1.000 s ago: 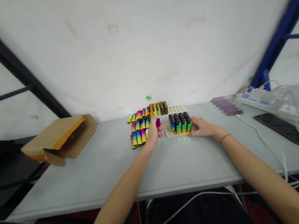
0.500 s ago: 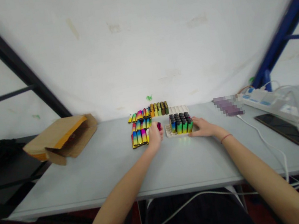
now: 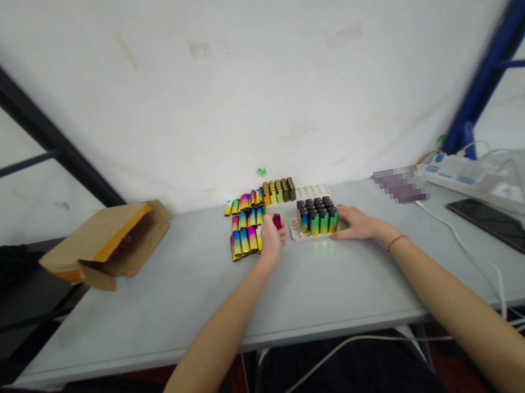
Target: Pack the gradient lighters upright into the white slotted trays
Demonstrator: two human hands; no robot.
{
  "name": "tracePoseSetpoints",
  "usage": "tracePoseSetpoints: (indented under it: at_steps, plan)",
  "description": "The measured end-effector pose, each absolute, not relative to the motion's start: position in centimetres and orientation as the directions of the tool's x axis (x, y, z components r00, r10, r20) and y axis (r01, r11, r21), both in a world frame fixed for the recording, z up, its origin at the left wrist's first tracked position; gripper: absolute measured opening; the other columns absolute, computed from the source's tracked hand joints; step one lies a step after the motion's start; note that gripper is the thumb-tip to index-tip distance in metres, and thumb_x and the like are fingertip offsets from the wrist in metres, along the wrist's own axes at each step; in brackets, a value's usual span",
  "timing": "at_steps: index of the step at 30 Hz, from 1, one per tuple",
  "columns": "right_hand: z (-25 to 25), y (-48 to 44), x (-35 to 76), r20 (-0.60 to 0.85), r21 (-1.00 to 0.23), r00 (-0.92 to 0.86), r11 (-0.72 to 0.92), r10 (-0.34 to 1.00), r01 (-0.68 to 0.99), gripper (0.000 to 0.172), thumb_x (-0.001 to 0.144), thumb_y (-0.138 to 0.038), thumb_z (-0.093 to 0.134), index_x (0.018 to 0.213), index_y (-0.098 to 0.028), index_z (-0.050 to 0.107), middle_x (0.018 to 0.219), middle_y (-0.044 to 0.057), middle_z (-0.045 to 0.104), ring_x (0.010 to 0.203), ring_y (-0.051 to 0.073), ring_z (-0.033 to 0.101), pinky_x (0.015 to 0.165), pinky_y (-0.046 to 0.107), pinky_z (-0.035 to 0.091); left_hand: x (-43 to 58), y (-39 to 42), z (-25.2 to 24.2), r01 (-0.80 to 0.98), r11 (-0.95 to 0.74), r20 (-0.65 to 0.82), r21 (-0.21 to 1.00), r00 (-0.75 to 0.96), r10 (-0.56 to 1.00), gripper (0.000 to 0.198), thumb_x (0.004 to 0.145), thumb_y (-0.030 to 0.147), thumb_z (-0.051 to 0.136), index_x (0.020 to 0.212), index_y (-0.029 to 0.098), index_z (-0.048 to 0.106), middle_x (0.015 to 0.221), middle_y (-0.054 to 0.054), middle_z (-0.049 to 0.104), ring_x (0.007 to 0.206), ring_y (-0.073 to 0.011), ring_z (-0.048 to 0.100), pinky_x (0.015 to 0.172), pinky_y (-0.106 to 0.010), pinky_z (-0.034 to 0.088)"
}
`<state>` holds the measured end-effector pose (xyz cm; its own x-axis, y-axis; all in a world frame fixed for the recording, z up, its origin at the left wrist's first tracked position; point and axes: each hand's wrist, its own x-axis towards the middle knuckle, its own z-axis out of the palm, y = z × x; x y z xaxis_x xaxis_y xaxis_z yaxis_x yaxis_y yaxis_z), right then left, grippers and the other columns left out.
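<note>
Lying in rows at left, rainbow pieces (image 3: 244, 240) are left unplaced; one magenta piece (image 3: 277, 221) is gripped by the left hand (image 3: 272, 239), long axis apparently near upright. The white tray (image 3: 298, 236) alongside is mostly filled with upright black-topped pieces (image 3: 317, 216), left-end slots unfilled, right end touched by the spread right hand (image 3: 356, 223).

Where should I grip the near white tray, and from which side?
Probably grip the tray by its left end, coming from the left: bare sockets show there, while the right hand is at the opposite end. Keep it level, since the black-topped pieces stand upright in it. First empty the left hand of its magenta piece.
</note>
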<state>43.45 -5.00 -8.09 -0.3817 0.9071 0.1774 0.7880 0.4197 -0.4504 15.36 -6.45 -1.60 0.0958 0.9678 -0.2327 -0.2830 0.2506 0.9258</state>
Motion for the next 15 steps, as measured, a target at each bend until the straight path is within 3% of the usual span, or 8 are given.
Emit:
tracePoseSetpoints:
  at_steps: [6, 9, 12, 15]
  plan:
    - [-8.1, -5.0, 43.5, 0.174, -0.447, -0.385, 0.421, 0.906, 0.789, 0.083, 0.078, -0.065, 0.077, 0.150, -0.028, 0.059, 0.157, 0.013, 0.057, 0.145, 0.043, 0.050, 0.121, 0.064, 0.035, 15.3, -6.4, -1.7, -0.293, 0.187, -0.165, 0.938, 0.097, 0.982, 0.046, 0.099, 0.049, 0.035, 0.062, 0.023, 0.038, 0.044, 0.009, 0.023, 0.037, -0.0069, 0.015, 0.039, -0.019, 0.010]
    - [-8.2, -4.9, 43.5, 0.166, -0.443, -0.378, 0.411, 0.911, 0.796, 0.083, 0.078, -0.065, 0.077, 0.150, -0.027, 0.059, 0.158, 0.014, 0.056, 0.145, 0.044, 0.049, 0.121, 0.065, 0.036, 15.5, -6.3, -2.1, -0.288, 0.152, -0.116, 0.946, 0.139, 0.984, 0.048, 0.100, 0.053, 0.034, 0.063, 0.023, 0.039, 0.045, 0.009, 0.024, 0.037, -0.0075, 0.016, 0.039, -0.020, 0.013]
    - [-8.2, -4.9, 43.6, 0.163, -0.441, -0.373, 0.406, 0.913, 0.801, 0.084, 0.078, -0.064, 0.077, 0.151, -0.027, 0.059, 0.159, 0.014, 0.054, 0.146, 0.044, 0.048, 0.120, 0.065, 0.036, 15.7, -6.2, -2.8, -0.255, 0.038, 0.012, 0.966, 0.192, 0.981, 0.050, 0.099, 0.064, 0.041, 0.071, 0.023, 0.046, 0.050, 0.007, 0.035, 0.041, -0.0090, 0.029, 0.042, -0.021, 0.026]
    - [-8.3, -4.9, 43.5, 0.161, -0.437, -0.367, 0.399, 0.916, 0.806, 0.085, 0.078, -0.065, 0.077, 0.152, -0.028, 0.058, 0.160, 0.013, 0.053, 0.147, 0.044, 0.047, 0.121, 0.064, 0.035, 15.7, -6.0, -3.9, -0.130, -0.235, 0.257, 0.963, 0.186, 0.948, 0.043, 0.098, 0.062, 0.049, 0.085, 0.022, 0.053, 0.067, 0.002, 0.053, 0.059, -0.0140, 0.053, 0.060, -0.027, 0.048]
